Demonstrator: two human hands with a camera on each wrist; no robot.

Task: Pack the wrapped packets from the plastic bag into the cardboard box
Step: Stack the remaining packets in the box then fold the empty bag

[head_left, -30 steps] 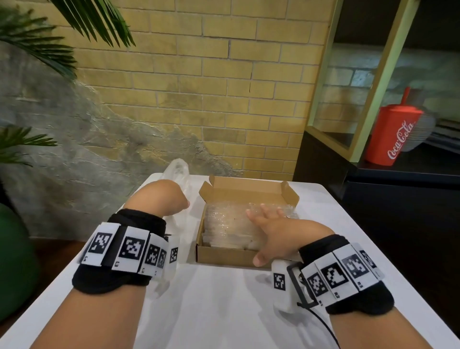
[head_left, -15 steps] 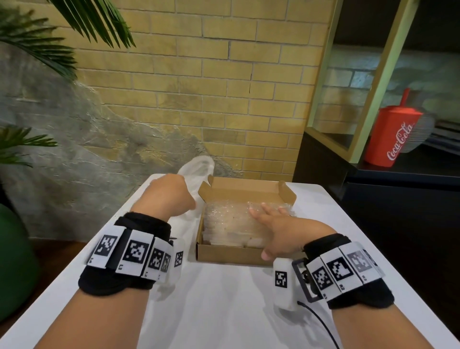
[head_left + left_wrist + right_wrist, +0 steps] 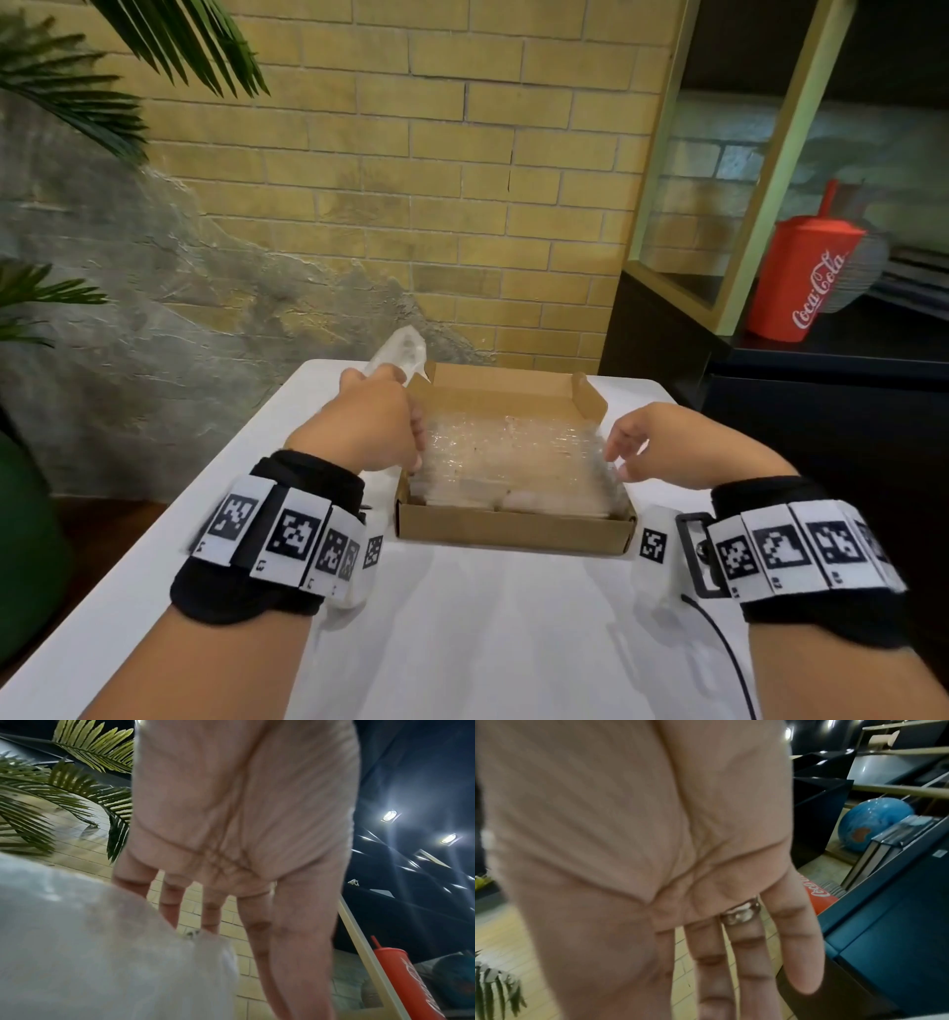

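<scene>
An open cardboard box (image 3: 513,529) sits mid-table, filled with bubble-wrapped packets (image 3: 508,457). My left hand (image 3: 380,426) is at the box's left wall, its fingertips down by the left edge of the packets. The left wrist view shows this hand (image 3: 218,902) with straight fingers that hold nothing. The clear plastic bag (image 3: 405,349) rises just behind that hand and looks like a pale blur (image 3: 90,943) by the wrist. My right hand (image 3: 652,442) hovers at the box's right wall, fingers loosely bent. From the wrist, my right hand (image 3: 731,943) is empty.
The white table (image 3: 462,642) stretches toward me in front of the box. A black cabinet (image 3: 821,411) stands close on the right, with a red Coca-Cola cup (image 3: 806,277) on it. Palm leaves (image 3: 77,92) hang at the left, and a brick wall lies behind.
My right hand has lifted off the packets and moved to the box's right side. My left hand has moved right, from beside the bag to the box's left edge.
</scene>
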